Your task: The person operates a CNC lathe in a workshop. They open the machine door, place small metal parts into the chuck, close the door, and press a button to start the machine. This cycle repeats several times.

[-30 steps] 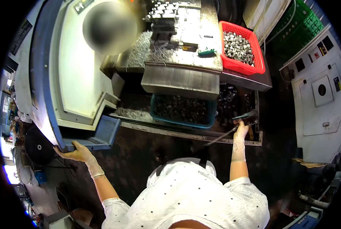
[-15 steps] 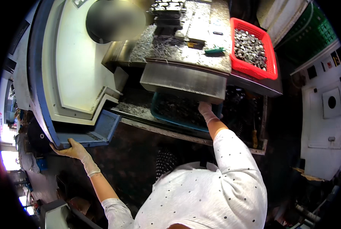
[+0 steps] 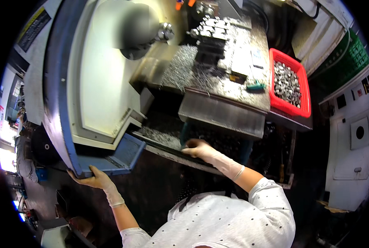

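My left hand (image 3: 95, 180), in a pale thin glove, grips the lower corner of a blue machine panel (image 3: 110, 159), with the thumb above and fingers underneath. My right hand (image 3: 200, 151), gloved too, is closed with its fingertips pinched together near the left end of a teal bin (image 3: 245, 151). What the fingertips hold, if anything, is too small to tell. Dark scraps lie in the bin, which sits partly hidden below a steel ledge (image 3: 221, 113). Metal shavings (image 3: 161, 136) cover the machine's base left of the bin.
A red plastic basket (image 3: 306, 93) of small metal parts stands at the right of the machine table. On the table are shavings (image 3: 180, 64), a fixture block with metal parts (image 3: 213, 29) and a green-handled tool (image 3: 255, 86). A white cabinet (image 3: 347, 157) stands far right.
My right hand has come out from under the steel ledge and moved left, to the bin's left end. My left hand keeps its hold on the blue panel. The view has shifted.
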Tool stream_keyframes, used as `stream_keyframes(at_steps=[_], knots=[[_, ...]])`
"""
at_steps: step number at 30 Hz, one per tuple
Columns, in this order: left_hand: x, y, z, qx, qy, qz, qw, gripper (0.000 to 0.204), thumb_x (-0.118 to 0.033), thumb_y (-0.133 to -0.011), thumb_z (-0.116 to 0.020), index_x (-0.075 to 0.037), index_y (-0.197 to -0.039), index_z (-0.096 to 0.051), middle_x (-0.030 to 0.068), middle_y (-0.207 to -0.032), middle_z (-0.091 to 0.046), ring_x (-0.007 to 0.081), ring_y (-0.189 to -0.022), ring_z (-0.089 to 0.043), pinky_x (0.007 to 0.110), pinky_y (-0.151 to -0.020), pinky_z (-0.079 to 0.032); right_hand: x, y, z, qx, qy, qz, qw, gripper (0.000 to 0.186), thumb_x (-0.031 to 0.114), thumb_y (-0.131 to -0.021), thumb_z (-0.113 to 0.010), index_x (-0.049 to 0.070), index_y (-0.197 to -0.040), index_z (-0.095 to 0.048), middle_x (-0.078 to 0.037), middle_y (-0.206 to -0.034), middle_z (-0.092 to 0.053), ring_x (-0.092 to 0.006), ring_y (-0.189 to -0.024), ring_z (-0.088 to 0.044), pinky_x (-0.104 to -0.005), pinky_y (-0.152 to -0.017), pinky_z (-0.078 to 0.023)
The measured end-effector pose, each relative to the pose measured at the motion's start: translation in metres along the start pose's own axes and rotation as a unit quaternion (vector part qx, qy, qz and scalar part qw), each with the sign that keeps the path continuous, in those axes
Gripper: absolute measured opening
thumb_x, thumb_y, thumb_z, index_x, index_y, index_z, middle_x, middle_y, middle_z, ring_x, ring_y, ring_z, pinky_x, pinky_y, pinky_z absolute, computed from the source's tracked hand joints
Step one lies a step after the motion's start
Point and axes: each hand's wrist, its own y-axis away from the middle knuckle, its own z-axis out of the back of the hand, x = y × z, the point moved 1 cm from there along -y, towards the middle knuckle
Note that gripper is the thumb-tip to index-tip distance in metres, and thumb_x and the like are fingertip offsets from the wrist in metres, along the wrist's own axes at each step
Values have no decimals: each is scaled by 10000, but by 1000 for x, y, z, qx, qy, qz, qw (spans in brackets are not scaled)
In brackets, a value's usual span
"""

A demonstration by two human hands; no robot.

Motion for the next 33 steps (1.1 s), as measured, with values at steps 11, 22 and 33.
stream_keyframes(at_steps=[11,22,33], knots=[[10,3,-2,-1,5,-46,999,577,49,-622,-423,20,-1139,-166,181,-1163,-232,304,-1078,-236,387,-893,-163,187,-284,74,-538,-171,321,761,248,169,-745,-430,-11,-908,-481,-96,-772,-537,-172,-712,-492,-249,-668,-382],[24,12,6,21,-5,-20,1000,505,3,-664,-448,-5,-1099,-190,193,-1155,-237,319,-1062,-253,412,-880,-176,186,-294,69,-390,10,311,867,726,224,-638,-570,-74,-1139,-137,-193,-1124,-279,-239,-1021,-304,-272,-849,-243],[26,14,6,38,18,-31,999,550,13,-639,-482,-46,-1103,-193,186,-1163,-223,310,-1070,-246,390,-891,-141,188,-306,88,-392,114,319,855,807,193,-563,-609,-83,-1132,-109,-213,-1163,-209,-263,-1087,-214,-273,-902,-168]])
